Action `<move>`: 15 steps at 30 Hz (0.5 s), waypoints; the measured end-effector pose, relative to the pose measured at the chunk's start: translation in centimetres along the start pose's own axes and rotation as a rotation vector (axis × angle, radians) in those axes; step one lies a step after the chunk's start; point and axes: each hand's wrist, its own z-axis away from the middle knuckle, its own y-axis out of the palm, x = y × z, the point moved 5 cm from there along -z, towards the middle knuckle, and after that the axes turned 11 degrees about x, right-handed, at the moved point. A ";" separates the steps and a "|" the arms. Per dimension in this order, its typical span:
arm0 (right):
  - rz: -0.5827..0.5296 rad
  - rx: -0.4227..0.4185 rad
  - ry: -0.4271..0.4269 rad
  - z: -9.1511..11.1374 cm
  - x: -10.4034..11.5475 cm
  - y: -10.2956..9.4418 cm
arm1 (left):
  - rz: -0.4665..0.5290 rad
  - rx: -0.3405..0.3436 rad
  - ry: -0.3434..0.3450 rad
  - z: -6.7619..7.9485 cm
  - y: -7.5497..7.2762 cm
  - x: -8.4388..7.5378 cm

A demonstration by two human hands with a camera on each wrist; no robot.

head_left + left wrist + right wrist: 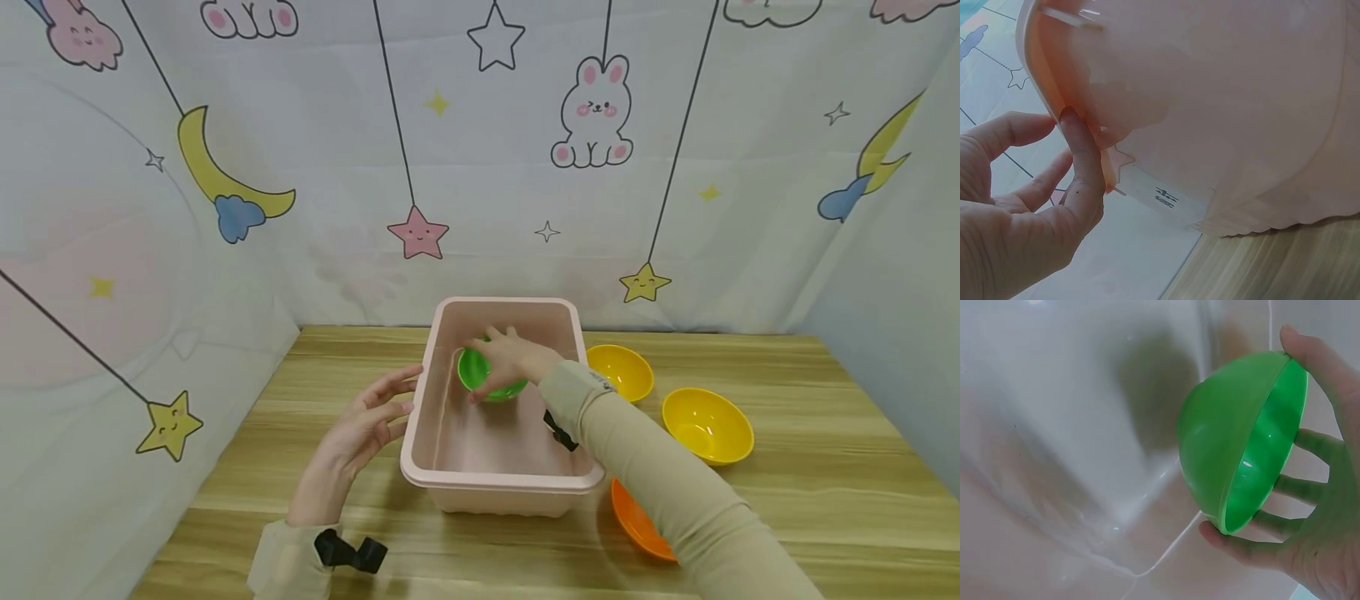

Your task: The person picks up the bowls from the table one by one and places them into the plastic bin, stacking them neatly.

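A pale pink plastic bin stands on the table. My right hand reaches down inside it and grips a green bowl by the rim, thumb on one side and fingers spread along the other. In the right wrist view the bowl is tilted, its rounded base facing the bin's inner wall. At the bin's left side, my left hand holds the rim lightly; the left wrist view shows thumb and fingertips right at the lip.
Two yellow bowls, one close behind my right forearm and another farther right, sit on the wooden table. An orange bowl lies partly hidden under the right sleeve. A patterned cloth hangs behind the bin.
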 end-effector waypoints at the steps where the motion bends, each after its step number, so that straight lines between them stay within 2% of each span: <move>1: 0.002 0.002 0.002 -0.1 0.0 0.0 | 0.002 0.000 0.000 0.0 0.0 0.0; 15: 0.029 0.014 -0.004 -0.1 0.6 0.4 | 0.004 -0.011 -0.009 0.0 0.0 0.0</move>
